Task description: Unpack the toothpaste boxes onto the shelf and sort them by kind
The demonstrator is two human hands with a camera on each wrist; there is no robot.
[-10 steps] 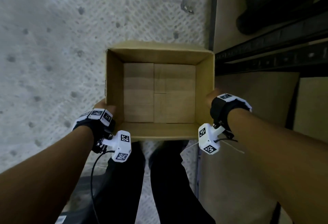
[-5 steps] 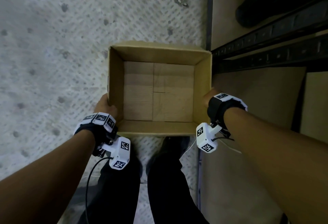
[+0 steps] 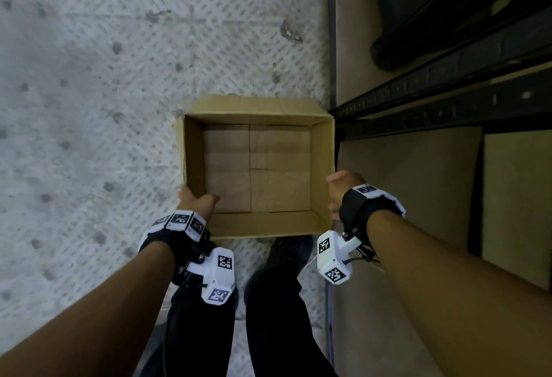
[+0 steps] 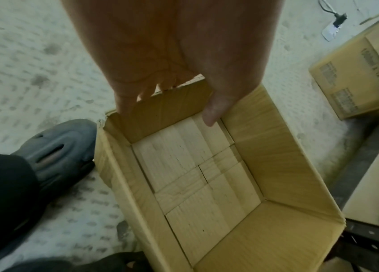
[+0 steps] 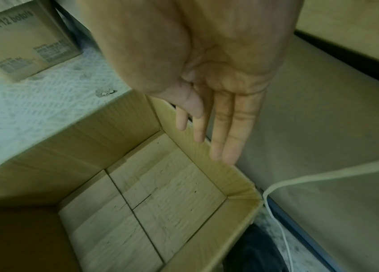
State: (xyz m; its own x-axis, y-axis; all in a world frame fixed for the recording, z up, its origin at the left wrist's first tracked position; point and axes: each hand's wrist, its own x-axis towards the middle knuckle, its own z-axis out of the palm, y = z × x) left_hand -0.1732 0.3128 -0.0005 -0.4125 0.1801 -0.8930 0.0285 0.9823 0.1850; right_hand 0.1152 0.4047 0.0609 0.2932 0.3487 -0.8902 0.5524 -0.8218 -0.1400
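Note:
An open cardboard box [image 3: 260, 224] stands on the patterned floor beside the shelf. Only its bare bottom flaps [image 4: 195, 174] show inside; no toothpaste boxes are in view. My left hand [image 3: 194, 197] grips the box's left wall near the close corner. In the left wrist view the left hand [image 4: 167, 103] has its thumb [image 4: 210, 114] inside the box [image 4: 277, 147] and its fingers outside. My right hand [image 3: 337, 185] is at the right wall. In the right wrist view the right hand [image 5: 207, 138] has straight fingers [image 5: 230, 143] hanging along the rim of the box [image 5: 90, 147], holding nothing.
A black metal rack [image 3: 448, 102] with beige shelf boards [image 3: 403, 167] runs along the right, close to the box. A dark object [image 3: 433, 33] lies on an upper board. Another printed carton [image 4: 358, 73] stands on the floor further off. My shoes [image 4: 56, 150] are just behind the box.
The box has sunk lower, away from me. My right hand has let go of the right wall and straightened its fingers. My left thumb now hooks inside the left wall.

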